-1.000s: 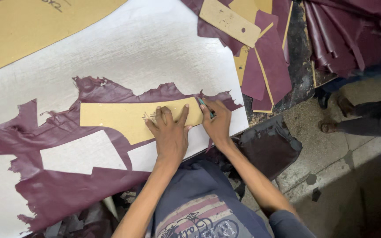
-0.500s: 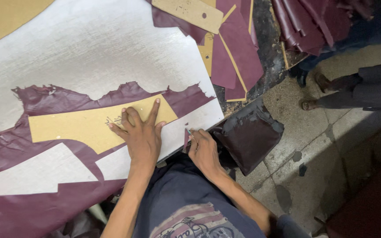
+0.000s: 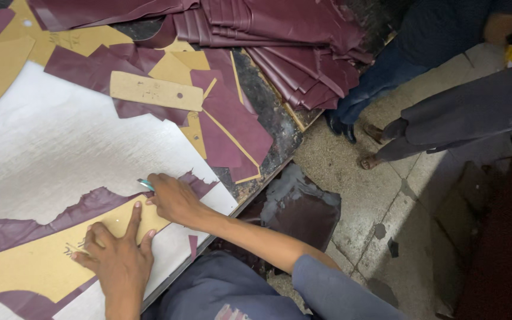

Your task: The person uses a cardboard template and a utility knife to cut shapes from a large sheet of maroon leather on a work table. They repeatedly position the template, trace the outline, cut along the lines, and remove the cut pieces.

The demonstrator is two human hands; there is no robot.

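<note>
Workshop bench [image 3: 60,148], covered by a white cutting sheet, is filling the left of the view; a worn tiled floor [image 3: 374,195] is lying to the right, where other people's legs and sandalled feet [image 3: 374,159] are standing near the bench corner.

Left hand [image 3: 117,252] is pressing flat, fingers spread and open, on a long tan card pattern [image 3: 37,264], pinning it onto a piece of maroon leather [image 3: 42,219]. Pattern is running off the lower left edge of the view.

Right hand [image 3: 173,198] is curling closed around a small cutting tool with a teal handle [image 3: 146,185], tip sitting at the pattern's upper right end, where the leather edge is showing beside it.

Progress, as judged: the leather is showing a ragged margin above the pattern and more uncut material below and to the left, so the outline is appearing only partly traced; the tool is working at the right end, with the long sides seemingly left to do. Whether any side is already cut through, I cannot tell.

Elsewhere: a smaller tan pattern with holes [image 3: 155,92] is lying on maroon offcuts [image 3: 232,118] near the bench's far edge, and a stack of folded maroon leather [image 3: 280,35] is resting at the top.
</note>
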